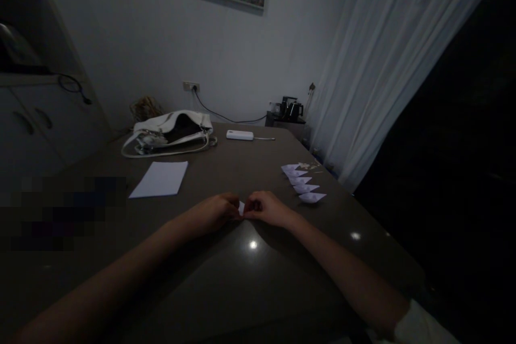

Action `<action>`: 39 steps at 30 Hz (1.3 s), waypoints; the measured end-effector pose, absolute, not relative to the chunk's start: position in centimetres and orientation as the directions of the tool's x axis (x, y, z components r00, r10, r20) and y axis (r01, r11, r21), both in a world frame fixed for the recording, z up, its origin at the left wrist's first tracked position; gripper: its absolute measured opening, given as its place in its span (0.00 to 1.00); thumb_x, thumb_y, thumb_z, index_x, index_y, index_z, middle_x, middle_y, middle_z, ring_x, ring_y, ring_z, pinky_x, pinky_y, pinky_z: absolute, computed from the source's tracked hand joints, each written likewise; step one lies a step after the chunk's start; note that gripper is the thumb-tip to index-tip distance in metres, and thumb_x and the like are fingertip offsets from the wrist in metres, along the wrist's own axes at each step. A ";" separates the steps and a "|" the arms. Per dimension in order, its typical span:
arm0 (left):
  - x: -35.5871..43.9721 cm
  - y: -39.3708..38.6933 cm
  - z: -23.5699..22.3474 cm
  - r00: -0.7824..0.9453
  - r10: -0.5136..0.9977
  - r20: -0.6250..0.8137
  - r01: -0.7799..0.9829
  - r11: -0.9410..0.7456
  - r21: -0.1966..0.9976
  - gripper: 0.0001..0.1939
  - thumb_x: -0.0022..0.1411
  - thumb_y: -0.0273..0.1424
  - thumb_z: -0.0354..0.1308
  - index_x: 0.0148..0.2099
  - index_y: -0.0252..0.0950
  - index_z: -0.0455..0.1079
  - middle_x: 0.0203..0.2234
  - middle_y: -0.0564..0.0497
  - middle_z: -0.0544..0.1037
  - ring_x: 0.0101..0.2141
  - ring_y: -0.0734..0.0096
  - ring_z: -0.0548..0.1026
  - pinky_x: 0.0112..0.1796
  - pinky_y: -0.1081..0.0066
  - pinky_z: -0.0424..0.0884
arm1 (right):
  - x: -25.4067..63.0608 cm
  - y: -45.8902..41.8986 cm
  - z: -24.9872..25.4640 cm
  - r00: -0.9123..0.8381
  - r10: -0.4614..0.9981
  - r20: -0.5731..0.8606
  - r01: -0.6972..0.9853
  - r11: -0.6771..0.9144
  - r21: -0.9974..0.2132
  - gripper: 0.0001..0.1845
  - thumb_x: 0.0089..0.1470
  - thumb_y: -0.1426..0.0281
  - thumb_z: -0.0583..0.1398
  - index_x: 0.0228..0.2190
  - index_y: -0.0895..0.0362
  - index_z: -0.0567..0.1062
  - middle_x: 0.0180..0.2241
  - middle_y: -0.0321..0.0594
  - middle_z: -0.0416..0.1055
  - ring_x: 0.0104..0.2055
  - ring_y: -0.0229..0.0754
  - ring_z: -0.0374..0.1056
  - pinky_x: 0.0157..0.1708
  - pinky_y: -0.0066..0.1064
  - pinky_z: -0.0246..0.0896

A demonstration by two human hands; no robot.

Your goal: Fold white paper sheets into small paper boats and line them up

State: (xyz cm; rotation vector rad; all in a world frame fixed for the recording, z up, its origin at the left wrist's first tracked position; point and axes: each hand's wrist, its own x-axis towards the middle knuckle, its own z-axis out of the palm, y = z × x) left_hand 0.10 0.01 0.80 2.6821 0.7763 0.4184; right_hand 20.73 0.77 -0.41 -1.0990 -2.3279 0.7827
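A small piece of folded white paper [241, 208] is pinched between my two hands above the dark table, mostly covered by the fingers. My left hand [223, 209] grips it from the left with curled fingers. From the other side my right hand [266, 208] holds it between thumb and fingertips. Off to the right, several folded paper boats [312, 198] stand in a row running away from me. A stack of white paper sheets [160, 179] lies flat on the left.
Behind the sheets lies a white handbag [173, 131]. A white power bank [239, 135] with a short cable rests at the table's far side. Small scraps [308, 165] lie beyond the boats. A black kettle [295, 110] stands past the table, near a white curtain [371, 64].
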 end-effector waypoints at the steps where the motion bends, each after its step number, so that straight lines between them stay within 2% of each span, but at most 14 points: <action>1: 0.1 0.0 0.8 0.812 0.551 0.192 0.457 -0.805 0.378 0.13 0.63 0.29 0.50 0.34 0.36 0.76 0.31 0.48 0.72 0.31 0.71 0.70 0.31 0.75 0.61 | 20.8 0.8 -0.4 -0.579 0.804 0.138 0.551 0.510 -0.661 0.05 0.45 0.74 0.65 0.28 0.61 0.75 0.23 0.33 0.67 0.25 0.32 0.61 0.25 0.22 0.52; 5: -0.1 0.0 0.9 0.822 0.530 0.208 0.441 -0.824 0.357 0.12 0.62 0.25 0.51 0.37 0.38 0.76 0.33 0.47 0.73 0.33 0.70 0.71 0.33 0.75 0.62 | 21.4 1.2 -0.1 -0.563 0.822 0.086 0.590 0.472 -0.654 0.06 0.42 0.76 0.66 0.26 0.61 0.74 0.22 0.32 0.67 0.24 0.31 0.59 0.24 0.21 0.50; 10: -0.1 -0.3 1.8 0.826 0.530 0.194 0.446 -0.823 0.351 0.11 0.61 0.23 0.51 0.32 0.34 0.75 0.30 0.48 0.74 0.32 0.71 0.72 0.33 0.75 0.63 | 22.9 2.1 0.0 -0.533 0.846 -0.027 0.623 0.371 -0.688 0.06 0.40 0.78 0.65 0.23 0.61 0.71 0.21 0.31 0.65 0.24 0.31 0.59 0.24 0.21 0.50; 15: -1.0 -0.2 2.7 0.862 0.476 0.175 0.421 -0.864 0.278 0.13 0.54 0.16 0.54 0.32 0.38 0.76 0.33 0.50 0.77 0.37 0.69 0.71 0.37 0.72 0.62 | 23.5 2.5 0.0 -0.538 0.837 -0.095 0.618 0.315 -0.720 0.07 0.39 0.79 0.64 0.22 0.61 0.70 0.20 0.30 0.63 0.23 0.31 0.58 0.24 0.22 0.50; 19: -1.6 -0.2 3.5 0.848 0.513 0.132 0.491 -0.855 0.170 0.11 0.53 0.19 0.56 0.27 0.39 0.75 0.31 0.51 0.77 0.36 0.67 0.71 0.39 0.69 0.62 | 23.6 2.7 -0.2 -0.542 0.833 -0.108 0.612 0.304 -0.730 0.07 0.39 0.78 0.64 0.23 0.61 0.70 0.21 0.30 0.64 0.23 0.31 0.59 0.24 0.22 0.51; 23: -1.8 -0.4 4.0 0.821 0.566 0.066 0.556 -0.821 0.130 0.09 0.54 0.22 0.57 0.25 0.38 0.75 0.29 0.50 0.77 0.35 0.67 0.71 0.40 0.67 0.62 | 23.6 2.9 -0.4 -0.556 0.823 -0.116 0.608 0.308 -0.732 0.06 0.39 0.78 0.64 0.23 0.61 0.71 0.20 0.30 0.64 0.24 0.31 0.59 0.24 0.23 0.52; 27: -2.3 0.0 3.8 0.819 0.574 0.031 0.563 -0.812 0.155 0.12 0.49 0.18 0.56 0.25 0.39 0.75 0.27 0.52 0.76 0.35 0.67 0.71 0.44 0.66 0.60 | 23.6 2.8 -0.4 -0.547 0.828 -0.118 0.617 0.304 -0.725 0.06 0.40 0.78 0.64 0.23 0.61 0.71 0.20 0.30 0.64 0.23 0.31 0.59 0.23 0.22 0.51; 30: -2.5 0.2 3.8 0.808 0.589 0.023 0.576 -0.796 0.186 0.12 0.48 0.17 0.54 0.25 0.38 0.75 0.27 0.51 0.75 0.34 0.67 0.71 0.38 0.69 0.63 | 23.6 2.8 -0.3 -0.554 0.826 -0.108 0.615 0.319 -0.721 0.06 0.40 0.78 0.64 0.23 0.61 0.71 0.19 0.30 0.64 0.23 0.31 0.59 0.23 0.22 0.51; 33: -2.1 0.0 3.9 0.770 0.627 0.115 0.607 -0.776 0.169 0.11 0.50 0.18 0.52 0.24 0.36 0.72 0.27 0.49 0.74 0.33 0.66 0.70 0.34 0.71 0.63 | 23.5 2.8 -0.3 -0.562 0.820 -0.106 0.614 0.328 -0.718 0.06 0.40 0.78 0.63 0.22 0.61 0.71 0.20 0.31 0.64 0.23 0.31 0.60 0.24 0.22 0.51; 36: -1.0 -0.5 3.5 0.751 0.612 0.246 0.579 -0.791 0.200 0.11 0.54 0.19 0.50 0.33 0.35 0.72 0.31 0.49 0.73 0.36 0.67 0.69 0.35 0.72 0.63 | 23.4 2.7 -0.3 -0.558 0.823 -0.108 0.617 0.325 -0.716 0.06 0.40 0.78 0.63 0.22 0.61 0.70 0.20 0.31 0.64 0.24 0.32 0.60 0.24 0.23 0.52; 38: -0.2 -0.7 2.7 0.772 0.582 0.257 0.528 -0.811 0.251 0.12 0.59 0.23 0.49 0.40 0.36 0.72 0.35 0.47 0.73 0.38 0.67 0.70 0.37 0.72 0.63 | 23.4 2.6 -0.2 -0.547 0.829 -0.111 0.622 0.314 -0.718 0.06 0.39 0.78 0.64 0.22 0.61 0.70 0.21 0.31 0.65 0.24 0.32 0.60 0.24 0.23 0.51; 39: 0.1 -0.7 2.1 0.782 0.578 0.234 0.516 -0.811 0.277 0.11 0.61 0.25 0.49 0.40 0.36 0.72 0.35 0.47 0.73 0.36 0.68 0.71 0.35 0.73 0.64 | 23.5 2.6 -0.1 -0.544 0.831 -0.115 0.620 0.307 -0.722 0.06 0.39 0.78 0.64 0.22 0.61 0.70 0.21 0.31 0.65 0.24 0.32 0.60 0.24 0.23 0.51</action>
